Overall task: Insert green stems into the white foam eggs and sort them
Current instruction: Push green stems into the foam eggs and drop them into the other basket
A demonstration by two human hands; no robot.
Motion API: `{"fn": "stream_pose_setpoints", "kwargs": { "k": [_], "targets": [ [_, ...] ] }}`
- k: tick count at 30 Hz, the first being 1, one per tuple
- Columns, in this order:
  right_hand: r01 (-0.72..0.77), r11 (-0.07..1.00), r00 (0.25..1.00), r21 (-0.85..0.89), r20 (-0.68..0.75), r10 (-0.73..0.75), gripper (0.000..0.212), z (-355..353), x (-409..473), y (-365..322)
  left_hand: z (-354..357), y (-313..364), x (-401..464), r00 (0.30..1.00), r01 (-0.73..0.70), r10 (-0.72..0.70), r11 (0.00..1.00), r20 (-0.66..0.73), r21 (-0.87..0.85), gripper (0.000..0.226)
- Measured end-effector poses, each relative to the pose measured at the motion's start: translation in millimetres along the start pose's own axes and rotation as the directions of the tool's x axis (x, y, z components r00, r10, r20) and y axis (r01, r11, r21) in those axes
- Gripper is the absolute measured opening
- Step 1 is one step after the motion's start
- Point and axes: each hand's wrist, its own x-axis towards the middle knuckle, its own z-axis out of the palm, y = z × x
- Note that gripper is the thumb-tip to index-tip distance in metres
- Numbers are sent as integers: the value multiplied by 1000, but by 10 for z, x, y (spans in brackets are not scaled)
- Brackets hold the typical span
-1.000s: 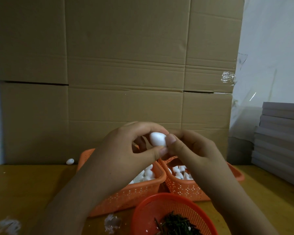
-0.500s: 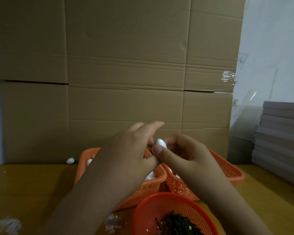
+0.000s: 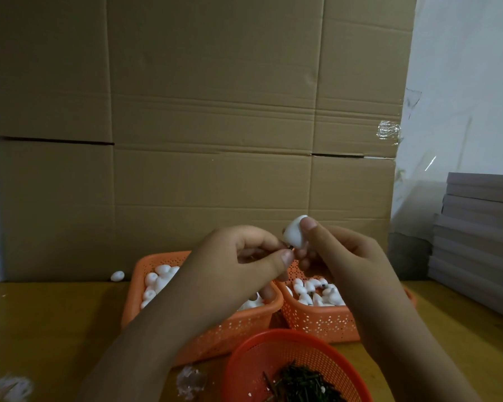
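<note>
The right hand (image 3: pixel 346 256) pinches a white foam egg (image 3: pixel 295 231) up high, at 12 o'clock from the round stem basket (image 3: pixel 244 361). The left hand (image 3: pixel 244 256) pinches a tiny dark stem (image 3: pixel 288 247) just under the egg. If the stem goes in crooked, it could bend or crack the soft foam.

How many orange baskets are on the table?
3: rectangular basket at left holding eggs, rectangular basket at right behind the hands, and round basket of stems nearest.
</note>
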Motion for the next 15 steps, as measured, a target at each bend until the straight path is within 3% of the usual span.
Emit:
{"fn": "stream_pose_setpoints", "kwargs": {
  "k": [5,12,15],
  "targets": [
    [80,996,996,-37,30,-79,29,28,-17,-23,30,-29,14,997,25,-27,999,-75,-31,13],
    [257,928,964,-270,2,-266,8,42,-19,-26,45,-9,4,990,5,-6,1000,-143,-8,15],
    [246,939,968,-242,7,-252,8,31,-25,-37,58,7,-1,984,1,3,1000,-178,21,15]
  ]
}}
